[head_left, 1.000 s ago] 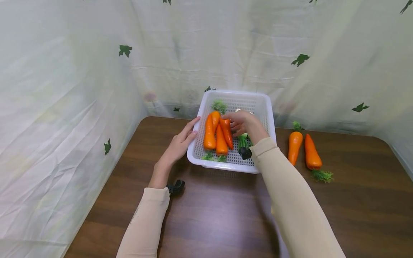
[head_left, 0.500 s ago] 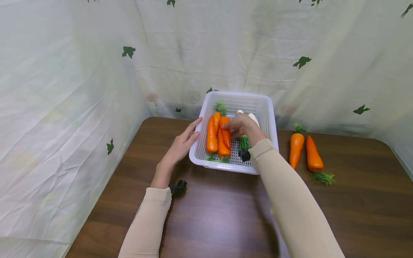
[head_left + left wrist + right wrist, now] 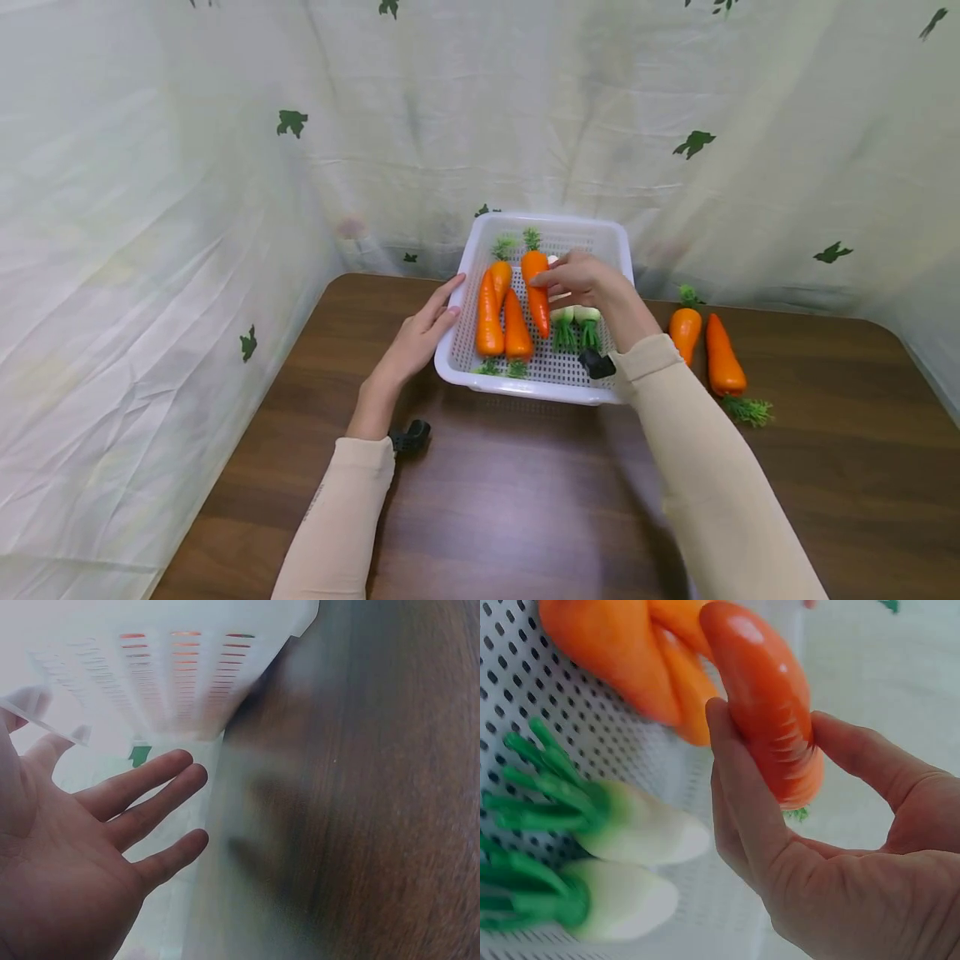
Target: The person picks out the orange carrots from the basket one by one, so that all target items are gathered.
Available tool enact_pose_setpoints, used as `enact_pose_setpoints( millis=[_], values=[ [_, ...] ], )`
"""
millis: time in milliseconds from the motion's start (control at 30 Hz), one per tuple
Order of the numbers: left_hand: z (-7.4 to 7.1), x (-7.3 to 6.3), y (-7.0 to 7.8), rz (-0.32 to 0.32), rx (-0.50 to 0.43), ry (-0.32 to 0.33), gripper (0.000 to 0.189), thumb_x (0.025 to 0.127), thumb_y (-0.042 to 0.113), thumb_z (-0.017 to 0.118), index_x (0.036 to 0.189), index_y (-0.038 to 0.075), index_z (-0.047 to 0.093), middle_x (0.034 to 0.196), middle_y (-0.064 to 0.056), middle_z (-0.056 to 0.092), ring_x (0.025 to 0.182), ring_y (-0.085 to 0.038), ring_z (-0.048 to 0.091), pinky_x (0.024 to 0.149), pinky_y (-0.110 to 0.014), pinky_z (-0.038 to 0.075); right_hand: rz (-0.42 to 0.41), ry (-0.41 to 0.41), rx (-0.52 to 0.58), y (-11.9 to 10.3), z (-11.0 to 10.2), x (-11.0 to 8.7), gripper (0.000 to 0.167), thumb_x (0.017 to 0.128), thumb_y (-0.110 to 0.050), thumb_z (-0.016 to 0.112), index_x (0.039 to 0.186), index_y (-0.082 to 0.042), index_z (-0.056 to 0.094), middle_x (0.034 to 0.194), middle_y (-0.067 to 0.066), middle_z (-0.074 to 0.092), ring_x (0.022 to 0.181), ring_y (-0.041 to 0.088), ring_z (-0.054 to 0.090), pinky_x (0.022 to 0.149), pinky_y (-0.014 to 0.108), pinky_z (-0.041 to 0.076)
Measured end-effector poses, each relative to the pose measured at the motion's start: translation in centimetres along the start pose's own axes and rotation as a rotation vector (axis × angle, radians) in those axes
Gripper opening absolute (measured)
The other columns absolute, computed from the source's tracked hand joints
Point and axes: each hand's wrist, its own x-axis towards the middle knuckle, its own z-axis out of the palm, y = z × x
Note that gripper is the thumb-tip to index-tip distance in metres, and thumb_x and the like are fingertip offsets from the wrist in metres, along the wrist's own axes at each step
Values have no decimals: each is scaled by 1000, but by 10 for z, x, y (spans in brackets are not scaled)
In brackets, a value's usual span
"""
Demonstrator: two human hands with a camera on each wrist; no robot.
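My right hand (image 3: 592,282) pinches an orange carrot (image 3: 769,682) between thumb and fingers, over the inside of a white plastic basket (image 3: 532,393). The carrot's green top points to the far side. Left of it in the basket lie three more carrots (image 3: 490,321), side by side. Two white radishes with green stalks (image 3: 641,825) lie beneath the right hand. My left hand (image 3: 408,346) touches the basket's left rim with thumb and index finger. In the left wrist view its other fingers stretch out straight beside the basket's slotted wall.
Two carrots (image 3: 724,362) with green tops lie on the brown wooden table (image 3: 495,500), right of the basket. The right sleeve partly covers one of them. A white curtain (image 3: 525,108) with green leaf shapes hangs behind and left of the table.
The right hand has taken hold of a carrot in the basket and shifted it rightward, apart from the other carrots, turning it leafy end away. The left hand keeps its place at the rim.
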Motion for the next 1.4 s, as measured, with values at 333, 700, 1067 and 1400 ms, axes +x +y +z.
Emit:
enact_pose_setpoints(
  millis=[333,700,1067,1400],
  values=[
    [3,7,-16,-16,-5,0,58,115,27,44,169,26,25,146,-24,60,112,-37,70,92,-48,60,-164,6,47,12,-24,-47,66,106,-22,65,156,8,35,144,22,54,125,32,59,108,47,54],
    [15,19,-47,26,-17,26,56,114,42,44,166,48,25,154,-14,55,112,-35,71,91,-51,60,-298,54,84,56,-41,-103,72,106,-28,65,162,2,31,149,18,52,114,14,66,100,34,58],
    [6,15,-47,23,-3,41,54,113,47,43,164,52,25,147,-15,58,110,-33,71,90,-49,60,-338,101,90,71,-57,-114,69,106,-27,65,161,2,34,125,0,64,107,11,69,92,25,59],
    [9,16,-45,30,-12,40,55,112,48,44,164,52,26,158,-10,51,104,-30,73,87,-44,61,-237,214,51,106,-123,-131,88,106,-32,65,168,1,12,129,-10,54,103,-1,66,83,18,59]
  ],
)
